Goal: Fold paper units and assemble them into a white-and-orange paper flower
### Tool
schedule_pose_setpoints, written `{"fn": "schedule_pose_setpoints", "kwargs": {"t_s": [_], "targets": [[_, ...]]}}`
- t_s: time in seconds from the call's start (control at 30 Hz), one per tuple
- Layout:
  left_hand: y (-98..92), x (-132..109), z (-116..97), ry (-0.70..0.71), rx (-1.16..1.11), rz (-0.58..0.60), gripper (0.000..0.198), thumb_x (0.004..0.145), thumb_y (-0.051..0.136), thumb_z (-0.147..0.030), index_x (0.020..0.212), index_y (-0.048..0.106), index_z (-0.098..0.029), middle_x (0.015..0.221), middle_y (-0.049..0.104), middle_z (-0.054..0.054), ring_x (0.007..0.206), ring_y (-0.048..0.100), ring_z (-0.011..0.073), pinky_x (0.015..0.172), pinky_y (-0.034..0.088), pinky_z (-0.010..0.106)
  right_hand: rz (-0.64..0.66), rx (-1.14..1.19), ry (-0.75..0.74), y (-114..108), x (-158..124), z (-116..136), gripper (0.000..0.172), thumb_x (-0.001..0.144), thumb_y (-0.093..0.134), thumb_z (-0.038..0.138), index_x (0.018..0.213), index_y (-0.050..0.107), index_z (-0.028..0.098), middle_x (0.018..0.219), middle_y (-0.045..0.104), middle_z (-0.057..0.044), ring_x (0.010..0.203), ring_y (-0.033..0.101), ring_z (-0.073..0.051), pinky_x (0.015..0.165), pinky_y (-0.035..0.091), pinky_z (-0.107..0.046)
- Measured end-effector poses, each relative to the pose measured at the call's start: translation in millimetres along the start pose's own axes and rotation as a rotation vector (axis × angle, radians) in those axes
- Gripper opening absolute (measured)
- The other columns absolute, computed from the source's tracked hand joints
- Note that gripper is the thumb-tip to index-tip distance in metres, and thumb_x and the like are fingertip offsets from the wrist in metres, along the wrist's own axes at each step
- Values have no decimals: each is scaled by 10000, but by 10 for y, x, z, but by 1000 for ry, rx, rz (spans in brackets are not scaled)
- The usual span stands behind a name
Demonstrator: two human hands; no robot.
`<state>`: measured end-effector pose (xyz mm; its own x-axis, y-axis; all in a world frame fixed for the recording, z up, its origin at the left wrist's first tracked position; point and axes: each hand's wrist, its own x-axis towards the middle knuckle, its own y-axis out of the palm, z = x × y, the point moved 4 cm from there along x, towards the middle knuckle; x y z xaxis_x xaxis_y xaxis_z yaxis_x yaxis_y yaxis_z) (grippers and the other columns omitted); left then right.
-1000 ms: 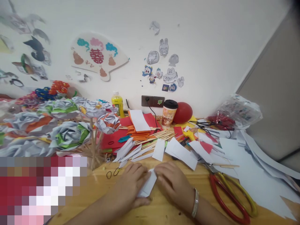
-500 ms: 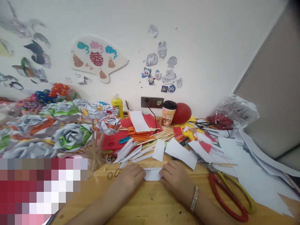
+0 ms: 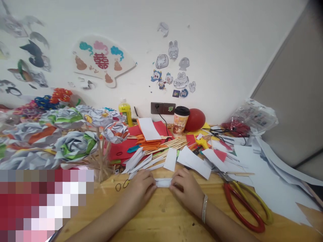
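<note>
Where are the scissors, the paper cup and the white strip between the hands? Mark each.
scissors [image 3: 227,190], head view, red handle near the pivot.
paper cup [image 3: 179,125], head view, printed side.
white strip [image 3: 163,182], head view, its bare middle.

We see soft, even, bright light, faint shadows, blurred bowed edges, and a pixelated lower-left block.

The wooden tabletop [image 3: 161,215] is crowded at the back with red sheets [image 3: 121,149], wooden sticks [image 3: 166,146], white slips [image 3: 193,161], a paper cup [image 3: 180,121] and a yellow bottle [image 3: 125,112]. In front lie a folded white strip [image 3: 163,182], two black bands [image 3: 117,187] to its left, and red-handled scissors [image 3: 227,185] to its right.
</note>
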<state>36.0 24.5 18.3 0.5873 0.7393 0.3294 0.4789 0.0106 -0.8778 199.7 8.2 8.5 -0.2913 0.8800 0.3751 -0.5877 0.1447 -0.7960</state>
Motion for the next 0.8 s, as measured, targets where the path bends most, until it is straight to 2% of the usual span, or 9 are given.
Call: {"fn": "schedule_pose_setpoints", "kwargs": {"t_s": [0.2,0.37,0.53,0.63,0.73,0.8], "targets": [[24,36,-7,-99,65,0,191,832,450,-176,678,563,-160,761,571,55,762,517,191,680,425,314,7,21,198,15,17,-28,116,733,612,159,624,575,172,754,557,-14,790,465,-174,697,340,-287],[96,64,-14,-90,238,20,172,825,468,-167,698,581,-148,774,584,63,773,515,207,687,420,333,3,-25,212,22,20,-29,144,749,594,156,610,555,171,751,555,-20,781,459,-181,686,326,-289],[161,91,-39,-44,419,55,157,818,471,-146,737,605,-138,773,588,67,771,503,229,680,406,359,-28,-106,186,60,16,-49,153,751,602,166,609,548,173,737,554,-23,761,454,-186,670,306,-293],[136,79,-94,-23,464,66,161,835,461,-146,777,611,-145,806,585,70,775,491,226,674,391,355,-25,-143,187,72,15,-60,152,750,609,186,615,540,174,729,549,-23,748,451,-186,656,297,-292],[76,48,-206,86,450,65,154,858,460,-180,870,614,-186,884,578,59,812,475,216,684,369,341,-16,-149,206,70,14,-82,144,743,616,207,631,531,173,731,537,-22,743,447,-182,653,299,-286],[40,30,-264,149,445,94,175,870,450,-193,861,624,-201,890,579,48,819,469,208,691,353,339,-14,-138,208,67,14,-99,135,739,619,213,645,529,176,745,532,-18,745,445,-178,654,300,-281]]}}
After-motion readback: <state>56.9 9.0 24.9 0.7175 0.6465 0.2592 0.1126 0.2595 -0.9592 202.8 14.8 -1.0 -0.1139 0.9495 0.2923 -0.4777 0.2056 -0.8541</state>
